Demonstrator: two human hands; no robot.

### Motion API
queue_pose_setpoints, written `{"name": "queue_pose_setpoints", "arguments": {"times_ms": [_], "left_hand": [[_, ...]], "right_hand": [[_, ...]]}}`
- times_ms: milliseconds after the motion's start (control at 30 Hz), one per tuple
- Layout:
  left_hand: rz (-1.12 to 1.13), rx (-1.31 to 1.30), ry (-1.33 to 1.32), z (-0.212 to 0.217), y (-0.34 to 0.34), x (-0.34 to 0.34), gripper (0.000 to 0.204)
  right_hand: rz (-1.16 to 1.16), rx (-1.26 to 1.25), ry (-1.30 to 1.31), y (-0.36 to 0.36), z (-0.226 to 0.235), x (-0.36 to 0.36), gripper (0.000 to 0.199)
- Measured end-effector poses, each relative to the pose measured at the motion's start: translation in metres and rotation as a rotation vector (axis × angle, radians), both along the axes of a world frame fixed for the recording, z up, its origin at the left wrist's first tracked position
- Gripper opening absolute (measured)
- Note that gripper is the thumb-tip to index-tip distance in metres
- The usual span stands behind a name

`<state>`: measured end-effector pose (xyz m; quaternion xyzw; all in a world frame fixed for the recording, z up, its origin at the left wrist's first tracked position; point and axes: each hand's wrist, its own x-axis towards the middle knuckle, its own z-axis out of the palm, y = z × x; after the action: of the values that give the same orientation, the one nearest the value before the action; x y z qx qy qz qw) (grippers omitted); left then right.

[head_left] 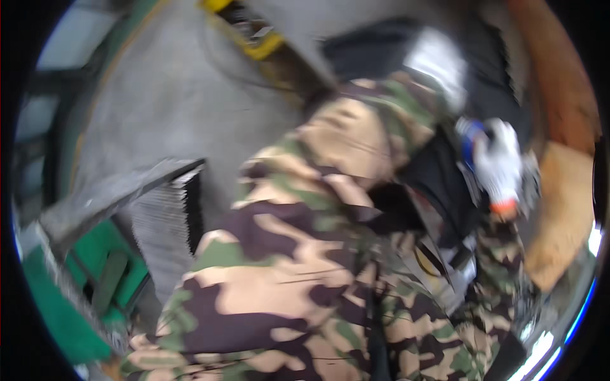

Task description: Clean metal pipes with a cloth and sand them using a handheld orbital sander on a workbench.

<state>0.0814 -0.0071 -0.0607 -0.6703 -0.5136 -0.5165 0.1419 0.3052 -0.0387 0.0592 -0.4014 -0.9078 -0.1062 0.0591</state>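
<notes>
My left arm, in a camouflage sleeve, reaches across from the lower middle to the upper right. My left hand (438, 63), in a white glove, is smeared by motion over black cloth (368, 47), and its fingers cannot be made out. At the right, my right hand (501, 168) wears a white knit glove with an orange cuff. Its fingers are curled against a small blue and white rounded object (469, 138), whose kind is unclear. Dark cloth lies around and below this hand.
A grey metal frame (114, 190) stands at the left beside a ridged grey stack (165, 228) and green panels (108, 273). A yellow and black object (244, 28) lies on the grey floor (159, 82). Brown board (562, 209) borders the right side.
</notes>
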Motion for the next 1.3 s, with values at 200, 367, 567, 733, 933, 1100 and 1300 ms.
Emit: {"name": "queue_pose_setpoints", "arguments": {"times_ms": [200,367,567,733,933,1100,1300], "left_hand": [[0.060,-0.333,0.330,0.030,-0.027,-0.005,0.057],[0.056,-0.490,0.398,0.046,-0.036,-0.009,0.061],[0.053,-0.499,0.455,0.046,-0.037,-0.012,0.058],[0.111,-0.302,0.465,0.046,-0.032,-0.013,0.052],[-0.013,-0.477,0.336,0.043,-0.027,-0.017,0.063],[-0.114,-0.545,0.366,0.044,-0.018,-0.025,0.064],[-0.008,-0.531,0.344,0.043,-0.023,-0.030,0.065]], "right_hand": [[-0.266,0.067,-0.052,0.002,0.006,0.000,0.022],[-0.208,-0.050,-0.054,-0.001,0.013,-0.005,0.024],[-0.340,-0.095,-0.087,-0.012,0.019,-0.011,0.025],[-0.220,0.024,-0.006,-0.009,0.019,-0.018,0.027],[-0.280,-0.143,-0.122,-0.005,0.020,-0.030,0.028],[-0.218,0.084,0.015,-0.006,0.018,-0.037,0.028],[-0.192,-0.011,-0.052,-0.006,0.016,-0.037,0.022]]}}
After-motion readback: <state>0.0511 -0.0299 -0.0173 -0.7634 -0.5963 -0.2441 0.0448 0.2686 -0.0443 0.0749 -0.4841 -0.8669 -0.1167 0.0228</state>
